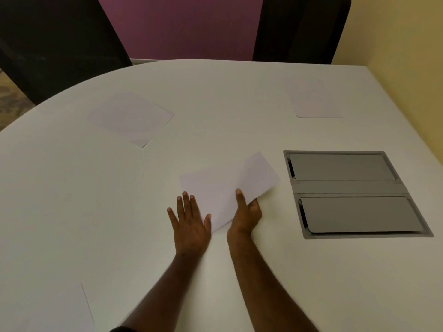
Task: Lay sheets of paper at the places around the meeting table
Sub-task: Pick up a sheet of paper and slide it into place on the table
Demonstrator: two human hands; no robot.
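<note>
A white sheet of paper (225,188) lies near the middle of the white meeting table (72,188), its right part curled up off the surface. My right hand (247,213) pinches that lifted edge, thumb on top and fingers underneath. My left hand (189,219) rests flat with fingers spread, pressing on the sheet's near left corner. Three more sheets lie flat on the table: one at the far left (131,117) in front of a chair, one at the far right (314,99) in front of another chair, and one at the near left edge (43,310).
A grey recessed cable box with two lids (352,192) is set into the table just right of my right hand. Two dark chairs stand at the far side, one at left (55,37) and one at right (302,27). A yellow wall (407,56) borders the table's right.
</note>
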